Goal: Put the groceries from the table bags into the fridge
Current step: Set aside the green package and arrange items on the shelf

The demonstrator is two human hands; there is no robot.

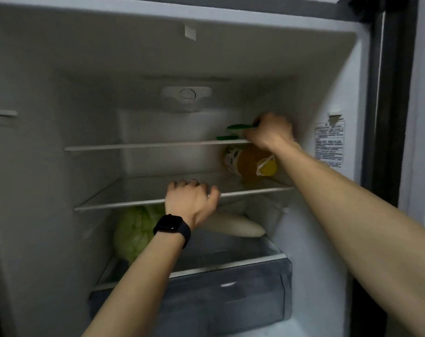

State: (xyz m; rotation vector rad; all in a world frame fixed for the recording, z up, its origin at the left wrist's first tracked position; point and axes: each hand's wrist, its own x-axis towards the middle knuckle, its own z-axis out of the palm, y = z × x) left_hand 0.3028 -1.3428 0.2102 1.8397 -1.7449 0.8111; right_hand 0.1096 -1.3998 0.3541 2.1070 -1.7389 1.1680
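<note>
**White fridge interior: one hand stocks the top shelf, the other braces below**

Bare white fridge (36, 142) walls frame both hands, with the door open at the right edge of the view.

The right hand (271, 132) reaches deep into the right rear corner of the top shelf (145, 145). Its fingers are curled around the near ends of two slim green items (240, 126), which lie flat and point left. They are too blurred to name. The lower one sits on or just above the glass, so this looks like the moment of setting them down.

The left hand (190, 199), with a dark watch (171, 226) on its wrist, grips the front edge of the middle shelf (133, 203). Its fingers hook over the top and the thumb is at the rim, probably to steady the body during the long reach.

An orange bottle (250, 164) lies on its side on the middle shelf, directly beneath the right hand, with its yellow cap facing outward. It was likely laid flat because the gap is low.

Under that shelf, a pale green cabbage (133, 229) sits at the left and a long white radish (235, 227) lies beside it, both above the clear drawer (206, 295). The bulky produce is kept low, where there is room.

The bags and the counter are out of view.
</note>
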